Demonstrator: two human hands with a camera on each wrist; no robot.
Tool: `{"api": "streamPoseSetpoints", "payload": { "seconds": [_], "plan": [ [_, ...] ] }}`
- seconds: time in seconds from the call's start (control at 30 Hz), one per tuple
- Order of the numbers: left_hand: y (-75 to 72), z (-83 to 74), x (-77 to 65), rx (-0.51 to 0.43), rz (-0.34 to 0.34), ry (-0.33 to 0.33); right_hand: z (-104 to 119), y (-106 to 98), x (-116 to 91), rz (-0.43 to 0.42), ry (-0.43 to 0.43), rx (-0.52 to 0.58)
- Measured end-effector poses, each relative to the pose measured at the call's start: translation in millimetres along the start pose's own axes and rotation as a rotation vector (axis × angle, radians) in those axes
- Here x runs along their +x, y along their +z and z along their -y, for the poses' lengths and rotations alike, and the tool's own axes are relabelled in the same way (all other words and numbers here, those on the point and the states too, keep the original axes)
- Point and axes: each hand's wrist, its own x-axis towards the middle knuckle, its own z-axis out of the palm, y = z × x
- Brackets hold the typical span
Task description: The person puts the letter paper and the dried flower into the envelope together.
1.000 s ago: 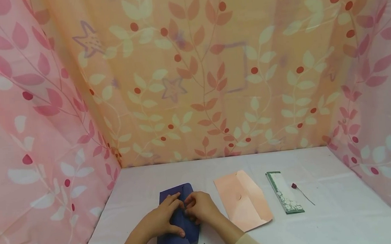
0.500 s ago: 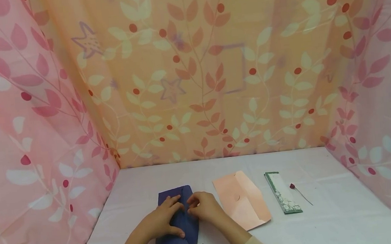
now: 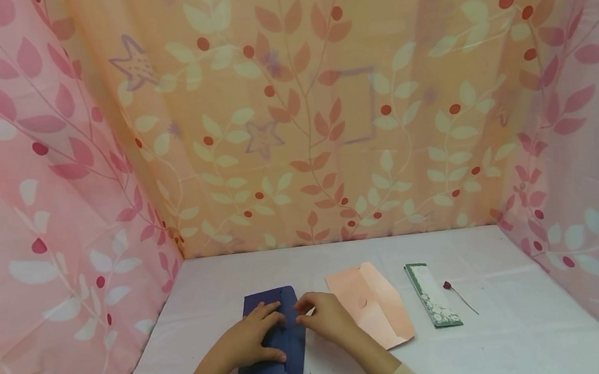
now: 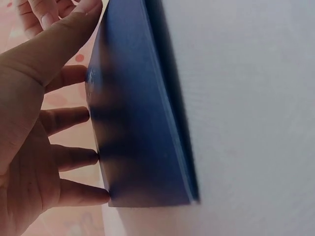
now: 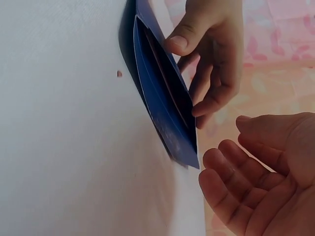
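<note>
A dark blue envelope (image 3: 295,353) lies on the white table with its flap folded out to the right. Spread across its left part, my left hand (image 3: 254,340) rests on the paper with the fingertips pressing down. In the left wrist view those fingertips touch the upper face of the envelope (image 4: 140,128). Just off the flap edge hovers my right hand (image 3: 325,315), fingers loosely bent and holding nothing. From the right wrist view the envelope's mouth (image 5: 165,93) gapes a little, and a thin reddish edge shows inside it.
To the right lies a peach envelope (image 3: 348,286) with its flap out, partly behind the right forearm. Beyond it are a green-bordered floral card (image 3: 431,294) and a small dried red rose (image 3: 448,285). A patterned curtain (image 3: 294,122) stands behind the table.
My right hand has drawn off the blue envelope to the right, its fingers leaving the flap. My left hand has stayed on the paper, nearly in place.
</note>
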Motion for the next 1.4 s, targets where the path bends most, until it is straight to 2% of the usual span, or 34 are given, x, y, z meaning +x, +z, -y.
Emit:
{"api": "streamPoseSetpoints", "payload": {
  "seconds": [0.23, 0.5, 0.8, 1.03, 1.4],
  "plan": [
    [-4.6, -3.3, 2.3, 0.042, -0.031, 0.026, -7, -10, -5, -0.021, 0.014, -0.046],
    [-15.6, -17.6, 10.3, 0.096, -0.046, 0.056, -10, -25, -12, -0.058, -0.017, -0.113],
    [-11.7, -45.4, 26.3, 0.149, -0.028, 0.128, -15, -40, -19, -0.085, -0.054, -0.228],
    [-12.7, -65.4, 33.0, 0.185, -0.079, 0.159, -18, -56, -32, -0.097, -0.104, -0.321],
    [-1.9, -90.1, 47.5, 0.210, -0.131, 0.204, -34, -78, -52, -0.160, -0.135, -0.394]
  ]
}}
